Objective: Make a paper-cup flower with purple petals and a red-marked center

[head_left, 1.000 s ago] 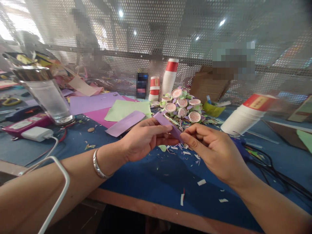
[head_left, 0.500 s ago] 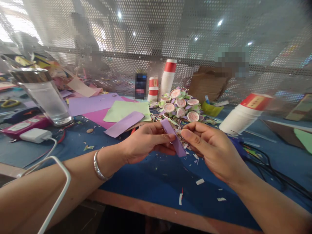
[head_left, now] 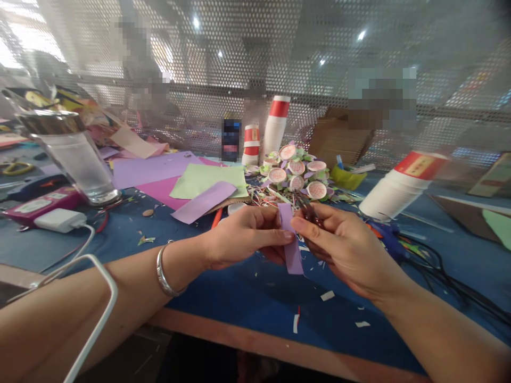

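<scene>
My left hand point(head_left: 255, 234) pinches a folded strip of purple paper point(head_left: 294, 258) between thumb and fingers, the strip standing nearly upright. Close beside it on the right, my right hand point(head_left: 339, 242) is closed around a small pair of scissors point(head_left: 306, 207). Their dark blades point up and away, and the handles are mostly hidden by the fingers. Beyond both hands sits a heap of paper-cup pieces point(head_left: 296, 168) with printed round bottoms, mixed with green and purple paper bits. A wider purple strip point(head_left: 205, 202) lies past my left wrist, on a green sheet point(head_left: 211, 178).
A tilted stack of paper cups point(head_left: 395, 191) stands at right, above a blue tool point(head_left: 385, 239) with black cables. Another cup stack point(head_left: 275, 127) rises at the back. At left are a glass tumbler point(head_left: 82, 165) and a magenta power strip point(head_left: 43, 205). A white cable point(head_left: 101, 314) crosses my left forearm.
The purple strip has turned more upright and shifted slightly right in my left hand. Dark scissor blades now show above my right fingers, where they were not visible before.
</scene>
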Demonstrator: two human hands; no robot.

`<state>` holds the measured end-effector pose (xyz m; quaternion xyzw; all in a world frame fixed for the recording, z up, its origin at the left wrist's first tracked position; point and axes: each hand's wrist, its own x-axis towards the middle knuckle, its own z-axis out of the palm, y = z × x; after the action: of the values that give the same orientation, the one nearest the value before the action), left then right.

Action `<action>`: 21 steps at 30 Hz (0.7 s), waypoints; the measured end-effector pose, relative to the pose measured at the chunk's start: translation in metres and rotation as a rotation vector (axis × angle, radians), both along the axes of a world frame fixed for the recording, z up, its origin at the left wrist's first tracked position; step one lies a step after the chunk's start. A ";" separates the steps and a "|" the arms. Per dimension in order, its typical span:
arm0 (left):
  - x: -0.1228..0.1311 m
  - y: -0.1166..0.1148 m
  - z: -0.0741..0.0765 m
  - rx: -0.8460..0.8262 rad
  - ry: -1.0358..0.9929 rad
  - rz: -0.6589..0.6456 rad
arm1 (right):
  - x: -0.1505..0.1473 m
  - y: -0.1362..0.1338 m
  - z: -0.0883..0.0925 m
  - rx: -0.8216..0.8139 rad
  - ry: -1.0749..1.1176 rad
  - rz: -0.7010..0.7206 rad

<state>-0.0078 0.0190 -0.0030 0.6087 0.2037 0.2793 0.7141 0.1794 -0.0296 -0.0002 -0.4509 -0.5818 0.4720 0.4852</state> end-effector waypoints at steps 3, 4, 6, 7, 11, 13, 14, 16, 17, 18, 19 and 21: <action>-0.001 0.002 0.001 -0.080 -0.058 0.001 | 0.001 0.000 0.000 0.001 0.012 -0.013; -0.002 0.003 0.001 -0.099 -0.069 0.002 | 0.001 0.000 0.000 0.004 0.024 -0.011; -0.003 0.005 0.001 -0.113 -0.076 0.025 | 0.003 0.001 -0.001 0.018 0.061 -0.019; -0.004 0.005 0.001 -0.108 -0.073 0.044 | 0.005 0.001 -0.001 0.026 0.075 -0.032; -0.003 0.004 0.000 -0.054 -0.038 0.125 | 0.009 0.004 -0.003 0.113 -0.075 -0.152; -0.001 0.002 0.001 -0.024 -0.030 0.174 | 0.008 0.004 -0.003 0.158 -0.212 -0.166; 0.000 0.002 0.001 -0.009 -0.032 0.200 | 0.007 0.004 -0.003 0.166 -0.257 -0.149; 0.000 0.001 0.001 0.013 -0.050 0.241 | 0.003 0.002 -0.002 0.159 -0.283 -0.094; 0.000 0.001 0.002 0.015 -0.060 0.251 | 0.001 0.002 -0.002 0.149 -0.274 -0.070; -0.001 0.002 0.002 0.009 -0.072 0.254 | 0.000 0.001 -0.002 0.135 -0.254 -0.053; -0.001 0.003 0.003 -0.006 -0.090 0.247 | -0.001 0.001 -0.002 0.119 -0.221 -0.044; -0.004 0.005 0.005 -0.052 -0.138 0.204 | -0.001 0.001 -0.001 0.075 -0.129 -0.030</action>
<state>-0.0120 0.0239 0.0021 0.5457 0.2222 0.3862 0.7098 0.1780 -0.0290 -0.0015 -0.4707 -0.6222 0.4125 0.4702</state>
